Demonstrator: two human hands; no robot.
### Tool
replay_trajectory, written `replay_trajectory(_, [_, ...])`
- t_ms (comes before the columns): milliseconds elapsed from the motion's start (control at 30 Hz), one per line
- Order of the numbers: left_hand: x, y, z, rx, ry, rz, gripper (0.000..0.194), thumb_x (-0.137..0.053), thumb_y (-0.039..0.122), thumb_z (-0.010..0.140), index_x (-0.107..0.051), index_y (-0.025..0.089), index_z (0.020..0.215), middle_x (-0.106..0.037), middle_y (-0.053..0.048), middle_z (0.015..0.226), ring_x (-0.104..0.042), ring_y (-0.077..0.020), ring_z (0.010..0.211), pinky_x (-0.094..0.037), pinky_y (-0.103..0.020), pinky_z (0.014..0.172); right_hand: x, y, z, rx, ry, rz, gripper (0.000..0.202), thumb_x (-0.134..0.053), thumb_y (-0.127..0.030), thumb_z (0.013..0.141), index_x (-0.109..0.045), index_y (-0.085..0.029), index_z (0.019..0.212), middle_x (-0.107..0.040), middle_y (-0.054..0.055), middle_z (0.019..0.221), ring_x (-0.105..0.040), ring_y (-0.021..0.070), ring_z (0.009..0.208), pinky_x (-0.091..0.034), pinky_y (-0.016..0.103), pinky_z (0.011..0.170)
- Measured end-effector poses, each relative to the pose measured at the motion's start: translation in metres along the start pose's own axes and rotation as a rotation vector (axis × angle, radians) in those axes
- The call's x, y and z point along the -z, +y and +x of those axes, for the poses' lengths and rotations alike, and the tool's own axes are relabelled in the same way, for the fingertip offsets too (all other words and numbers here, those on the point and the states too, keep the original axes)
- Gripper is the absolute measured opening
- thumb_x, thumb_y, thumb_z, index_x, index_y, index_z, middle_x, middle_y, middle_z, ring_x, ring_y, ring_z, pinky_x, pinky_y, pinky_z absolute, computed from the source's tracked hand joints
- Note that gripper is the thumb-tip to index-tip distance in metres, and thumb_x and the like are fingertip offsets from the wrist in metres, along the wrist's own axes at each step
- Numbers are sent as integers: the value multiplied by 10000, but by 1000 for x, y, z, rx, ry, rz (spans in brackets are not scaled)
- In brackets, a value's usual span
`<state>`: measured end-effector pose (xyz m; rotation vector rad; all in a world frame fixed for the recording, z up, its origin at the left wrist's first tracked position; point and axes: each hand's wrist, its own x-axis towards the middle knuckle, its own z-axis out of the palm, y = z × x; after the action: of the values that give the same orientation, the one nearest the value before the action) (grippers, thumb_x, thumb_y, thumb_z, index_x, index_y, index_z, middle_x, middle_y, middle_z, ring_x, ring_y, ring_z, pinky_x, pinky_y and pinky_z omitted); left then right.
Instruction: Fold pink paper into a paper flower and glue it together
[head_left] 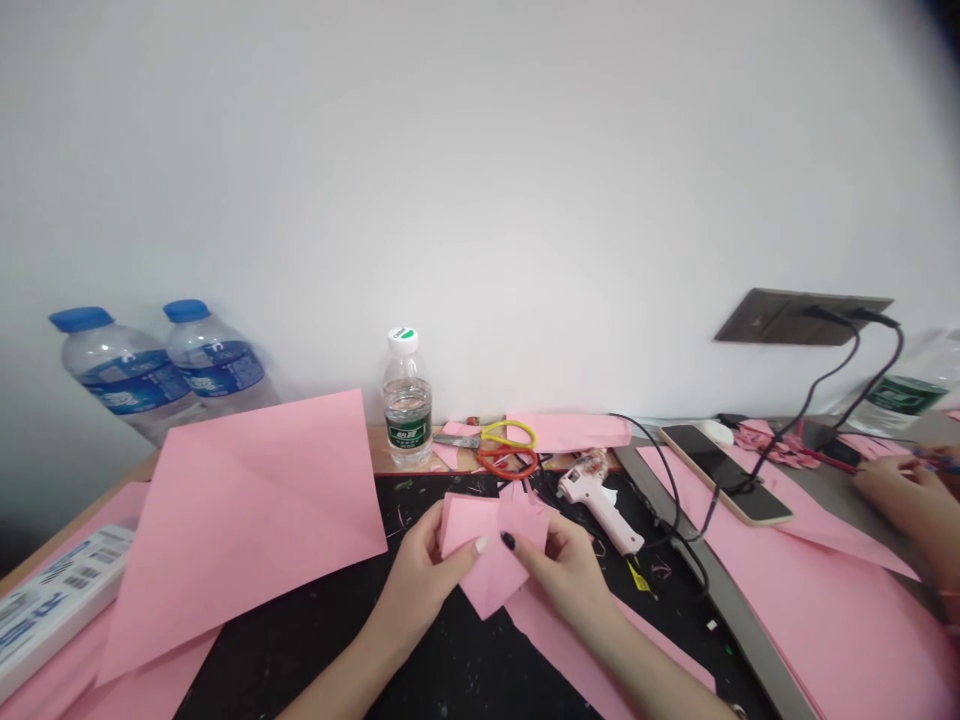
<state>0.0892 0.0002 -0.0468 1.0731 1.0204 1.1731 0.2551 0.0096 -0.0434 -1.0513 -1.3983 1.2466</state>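
Note:
A small folded piece of pink paper (pixel 491 565) is held between both hands, its pointed corner facing down toward me. My left hand (pixel 431 560) grips its left side, thumb on top and fingers behind. On the right side, my right hand (pixel 566 565) pinches it the same way, the dark-nailed thumb lying near the middle crease. Just beyond the paper lie scissors (pixel 508 450) with one yellow and one orange handle loop. A pale pink glue gun (pixel 602 508) rests right of my right hand. Under my right forearm is another pink paper strip (pixel 551 640).
Large pink sheets (pixel 255 530) lie left, beside a white box (pixel 64 595). Bottles (pixel 407 405) stand along the wall. At right are a phone (pixel 724 475), pink sheets (pixel 817 610), and cables from a wall socket (pixel 802 315). Another person's hand (pixel 911 490) works at far right.

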Motion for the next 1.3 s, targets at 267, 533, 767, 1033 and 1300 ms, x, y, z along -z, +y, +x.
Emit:
replay_trajectory(267, [4,-7,0,150,-67,-85,322,-674,279,737,-673,115,1014,-727,-85,873,-651,-252,821,-503,-332,718,1,0,-1,-33,-50,-11,152,-600,-301,778,-683,-187,836,-678,39,784,-615,225,753,-488,300,646])
replay_trajectory(533, [-4,1,-5,167,-77,-201,408,-684,258,727,-636,109,1103,-707,-116,1006,-646,-272,923,-481,-376,858,-2,1,-4,43,49,-90,282,-655,-254,713,-622,-206,989,-653,31,840,-599,199,732,-487,288,623])
replay_trajectory(767, [-7,-2,-6,136,8,-232,380,-666,247,752,-632,123,1109,-707,-111,1003,-649,-271,908,-484,-374,836,2,3,-3,186,167,-105,179,-647,-188,720,-548,-220,865,-529,68,1008,-519,212,918,-453,248,633])
replay_trajectory(1033, [-9,2,-6,126,-2,-189,354,-665,242,746,-655,120,1078,-723,-108,945,-636,-286,923,-483,-379,816,3,4,2,126,49,37,66,-650,-238,745,-628,-198,793,-537,80,1037,-544,225,971,-481,295,746])
replay_trajectory(1300, [-15,6,-8,161,25,-231,380,-711,258,693,-677,112,1042,-717,-121,970,-631,-304,947,-467,-412,865,1,-4,-4,174,14,-234,197,-541,-208,835,-726,-225,900,-607,100,1157,-542,274,1081,-423,422,929])
